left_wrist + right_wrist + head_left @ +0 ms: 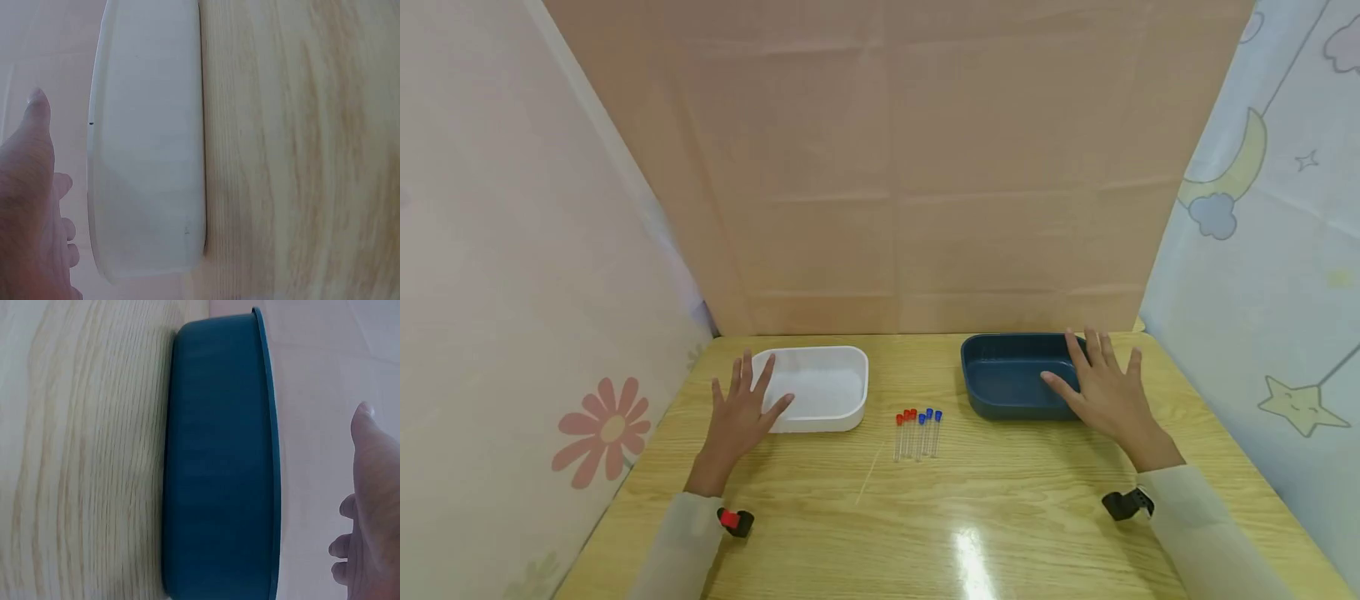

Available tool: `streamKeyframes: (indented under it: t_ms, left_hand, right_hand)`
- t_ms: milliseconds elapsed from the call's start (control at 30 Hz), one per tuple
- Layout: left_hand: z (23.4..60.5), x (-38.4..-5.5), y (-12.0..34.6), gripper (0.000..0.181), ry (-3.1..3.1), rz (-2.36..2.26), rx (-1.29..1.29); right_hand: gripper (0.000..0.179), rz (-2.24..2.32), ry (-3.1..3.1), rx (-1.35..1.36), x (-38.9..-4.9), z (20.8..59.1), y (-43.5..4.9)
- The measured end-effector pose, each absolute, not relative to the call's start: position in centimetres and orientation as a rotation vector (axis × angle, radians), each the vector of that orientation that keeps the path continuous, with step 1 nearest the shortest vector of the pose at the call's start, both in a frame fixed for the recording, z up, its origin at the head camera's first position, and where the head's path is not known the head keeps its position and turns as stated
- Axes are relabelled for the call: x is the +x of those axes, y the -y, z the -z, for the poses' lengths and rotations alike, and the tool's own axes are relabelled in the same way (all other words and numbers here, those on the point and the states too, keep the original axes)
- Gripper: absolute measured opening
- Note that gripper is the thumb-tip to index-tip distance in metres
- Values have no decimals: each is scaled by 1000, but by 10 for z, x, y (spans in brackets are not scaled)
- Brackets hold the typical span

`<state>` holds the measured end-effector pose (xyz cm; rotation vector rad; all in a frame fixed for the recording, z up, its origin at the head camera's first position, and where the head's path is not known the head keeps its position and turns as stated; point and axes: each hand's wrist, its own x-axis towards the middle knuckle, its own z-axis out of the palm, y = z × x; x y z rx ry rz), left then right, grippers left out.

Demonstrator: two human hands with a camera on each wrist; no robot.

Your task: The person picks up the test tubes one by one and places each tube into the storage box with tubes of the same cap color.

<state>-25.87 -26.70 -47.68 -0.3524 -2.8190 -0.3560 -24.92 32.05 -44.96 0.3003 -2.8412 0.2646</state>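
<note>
My left hand (pixel 743 421) is spread, fingers straight, over the left end of a white tray (pixel 820 387). In the left wrist view that hand shows apart from the tray's side wall (pixel 150 144). On the other side, my right hand (pixel 1108 392) hovers with fingers spread at the right end of a dark blue tray (pixel 1015 375), covering part of its rim. The right wrist view shows the hand apart from the blue wall (pixel 219 456). Between the trays lie several thin clear tubes, some with red caps (pixel 906 414), others with blue caps (pixel 929 414). Neither hand holds anything.
All stands on a light wooden table (pixel 865 533). A brown sheet (pixel 895 167) hangs behind its far edge. Patterned cloth walls, one with a flower (pixel 602 429) and one with a star (pixel 1302 406), flank the table on both sides.
</note>
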Motion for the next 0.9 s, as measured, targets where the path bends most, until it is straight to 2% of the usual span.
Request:
streamKeyframes:
  t_ms: [367,900]
  left_hand:
    - [478,-261,279,78,2846,492,-365]
    - [486,-275,311,68,2835,742,-404]
  right_hand:
    - [92,-394,2785,430,-234,438,-299]
    - [96,-570,2701,637,-202,431,-243]
